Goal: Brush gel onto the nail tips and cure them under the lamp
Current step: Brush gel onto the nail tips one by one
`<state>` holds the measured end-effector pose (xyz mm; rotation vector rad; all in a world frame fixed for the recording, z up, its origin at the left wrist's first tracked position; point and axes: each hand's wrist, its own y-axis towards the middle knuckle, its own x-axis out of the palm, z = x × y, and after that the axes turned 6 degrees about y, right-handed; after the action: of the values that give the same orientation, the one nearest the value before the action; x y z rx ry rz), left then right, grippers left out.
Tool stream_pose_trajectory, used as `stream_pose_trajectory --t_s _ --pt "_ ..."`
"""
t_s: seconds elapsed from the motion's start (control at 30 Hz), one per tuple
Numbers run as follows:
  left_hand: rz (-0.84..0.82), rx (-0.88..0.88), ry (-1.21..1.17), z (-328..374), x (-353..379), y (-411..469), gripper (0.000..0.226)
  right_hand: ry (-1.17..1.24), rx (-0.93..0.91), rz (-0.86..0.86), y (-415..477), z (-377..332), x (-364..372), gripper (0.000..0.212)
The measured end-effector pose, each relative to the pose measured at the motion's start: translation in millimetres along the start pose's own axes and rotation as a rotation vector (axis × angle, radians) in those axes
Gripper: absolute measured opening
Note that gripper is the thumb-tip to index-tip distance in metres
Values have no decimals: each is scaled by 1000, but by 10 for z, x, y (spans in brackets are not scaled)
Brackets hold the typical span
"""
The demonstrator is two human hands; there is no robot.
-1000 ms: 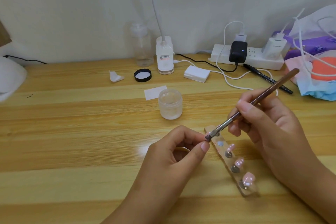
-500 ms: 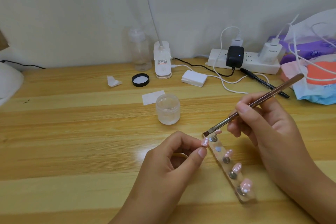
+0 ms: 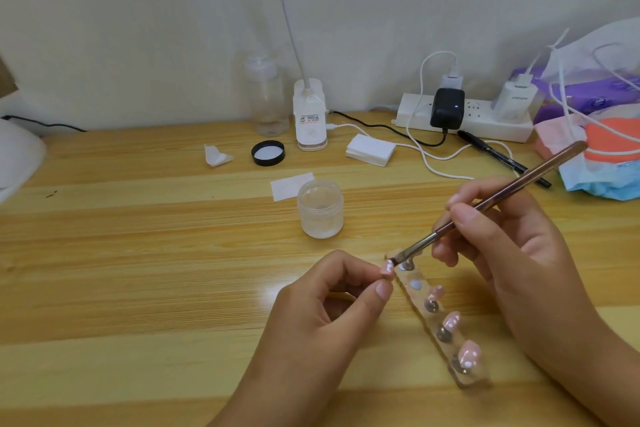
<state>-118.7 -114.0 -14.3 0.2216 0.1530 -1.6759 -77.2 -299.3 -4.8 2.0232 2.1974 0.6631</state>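
- The left hand pinches one small pink nail tip between thumb and forefinger. It is lifted just off the desk, likely so that its face meets the brush and keeps steady.
- The right hand grips a slim brown-handled brush with a metal ferrule like a pen. Its fingers are curled low on the handle, probably for fine control. The bristles reach the held tip, but I cannot tell whether they touch it.
- A clear plastic holder strip with metal studs lies slantwise on the pale wooden desk, towards the front edge and right of middle, between the two hands.
- At least three more pink tips stand on the strip. One spot near its far end is bare, probably the held tip's place.
- A small clear open jar stands mid-desk, near the brush, handy for reloading. Its round black lid lies towards the back edge.
- A white domed object at the left edge, partly out of view, may be the curing lamp. It is well apart from the hands, so curing looks not yet begun.
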Motion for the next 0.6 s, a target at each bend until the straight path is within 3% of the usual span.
stream_pose_trajectory --t_s 0.2,0.3,0.4,0.5,0.6 --pt "-8 3 0 1 8 0 8 70 35 50 30 -2 -28 15" --pt "-9 5 -3 14 8 -3 8 130 72 6 30 -32 -28 4" --pt "-13 3 -6 28 2 -6 6 92 79 -83 4 -40 -11 26" --pt "-15 2 -15 21 -10 -11 6 24 34 -35 -3 -22 0 9" --pt "-8 5 -22 16 -7 -8 9 -37 -4 23 12 5 -5 8"
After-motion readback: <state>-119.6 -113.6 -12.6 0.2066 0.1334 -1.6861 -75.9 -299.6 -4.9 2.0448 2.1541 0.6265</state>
